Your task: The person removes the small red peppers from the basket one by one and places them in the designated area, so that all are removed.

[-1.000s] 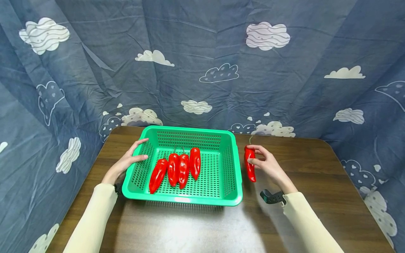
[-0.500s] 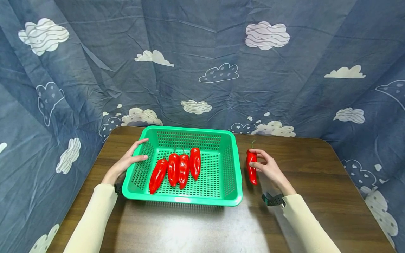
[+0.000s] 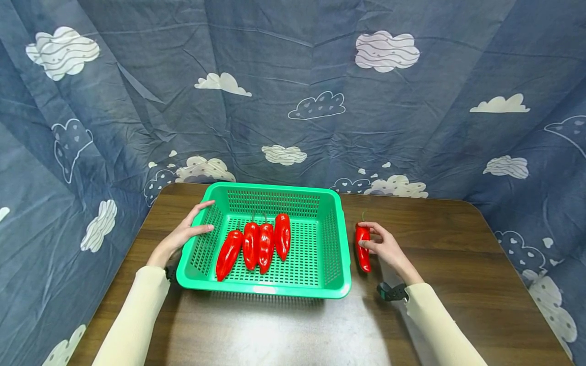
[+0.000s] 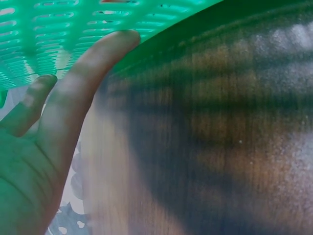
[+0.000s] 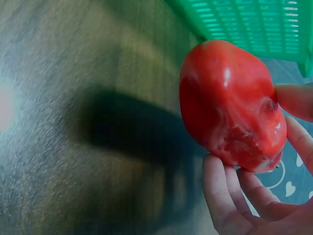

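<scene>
A green plastic basket [image 3: 293, 291] stands on the wooden table with several long red peppers [image 3: 251, 246] inside. At its left side, my left hand [image 3: 178, 236] holds the rim, thumb and forefinger reaching over the edge. In the left wrist view, fingers [image 4: 73, 98] lie against the outside of the slotted wall. My right hand [image 3: 386, 246] grips another red pepper [image 3: 363, 248] just right of the basket, near its stem end. In the right wrist view, thumb and fingers surround the pepper [image 5: 227, 103], whose blunt tip faces the camera.
The brown table [image 3: 448, 264] extends to the right and in front of the basket. Behind it hangs a blue-grey cloth [image 3: 274, 76] with a cloud pattern, close to the table's far edge.
My right hand has drawn the red pepper slightly toward me, with a small sideways shift along the way. The left hand, basket and peppers inside have stayed in place.
</scene>
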A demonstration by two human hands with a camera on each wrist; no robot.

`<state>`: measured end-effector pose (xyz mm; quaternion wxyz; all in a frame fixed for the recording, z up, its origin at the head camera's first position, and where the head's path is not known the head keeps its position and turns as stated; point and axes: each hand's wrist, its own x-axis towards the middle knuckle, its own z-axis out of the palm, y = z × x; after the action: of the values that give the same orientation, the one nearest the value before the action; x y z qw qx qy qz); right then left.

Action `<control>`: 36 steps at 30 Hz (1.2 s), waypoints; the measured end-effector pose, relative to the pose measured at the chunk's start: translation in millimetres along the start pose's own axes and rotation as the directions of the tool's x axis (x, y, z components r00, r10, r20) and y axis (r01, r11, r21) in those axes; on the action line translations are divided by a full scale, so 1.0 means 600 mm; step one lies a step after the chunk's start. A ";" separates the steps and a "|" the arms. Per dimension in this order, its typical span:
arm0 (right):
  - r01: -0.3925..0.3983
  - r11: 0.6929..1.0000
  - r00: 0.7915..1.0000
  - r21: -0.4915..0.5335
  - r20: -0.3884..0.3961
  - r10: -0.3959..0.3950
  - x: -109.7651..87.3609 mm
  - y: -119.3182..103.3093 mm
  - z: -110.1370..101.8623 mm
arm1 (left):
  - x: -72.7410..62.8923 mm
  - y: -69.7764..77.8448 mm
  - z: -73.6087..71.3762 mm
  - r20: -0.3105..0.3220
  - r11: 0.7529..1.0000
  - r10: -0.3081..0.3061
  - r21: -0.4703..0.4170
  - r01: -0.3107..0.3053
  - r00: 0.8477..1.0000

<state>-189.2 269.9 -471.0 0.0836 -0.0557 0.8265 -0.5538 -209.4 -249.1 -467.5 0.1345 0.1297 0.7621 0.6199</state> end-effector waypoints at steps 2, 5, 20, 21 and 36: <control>-0.005 1.000 1.000 -0.011 -0.005 0.004 -0.001 0.004 0.001 | 0.000 0.000 0.000 0.003 1.000 0.001 0.000 -0.001 1.000; -0.013 1.000 1.000 -0.015 -0.014 0.013 -0.001 0.007 0.002 | 0.001 -0.001 -0.001 0.004 1.000 0.005 0.007 -0.005 1.000; 0.014 0.988 1.000 -0.152 -0.025 -0.018 0.008 0.031 0.014 | 0.001 0.004 -0.004 -0.009 0.997 0.035 0.074 -0.034 0.999; 0.010 0.986 0.999 -0.168 -0.030 -0.016 0.007 0.031 0.014 | 0.001 0.003 -0.004 -0.010 0.997 0.031 0.069 -0.031 0.999; -0.013 0.961 0.999 -0.277 -0.041 0.001 0.004 0.026 0.017 | 0.001 0.001 -0.003 -0.014 1.000 -0.026 0.012 0.026 1.000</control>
<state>-189.4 266.3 -489.3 0.0602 -0.0528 0.8977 -0.4333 -210.5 -250.1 -466.5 0.1365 0.1164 0.7685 0.6141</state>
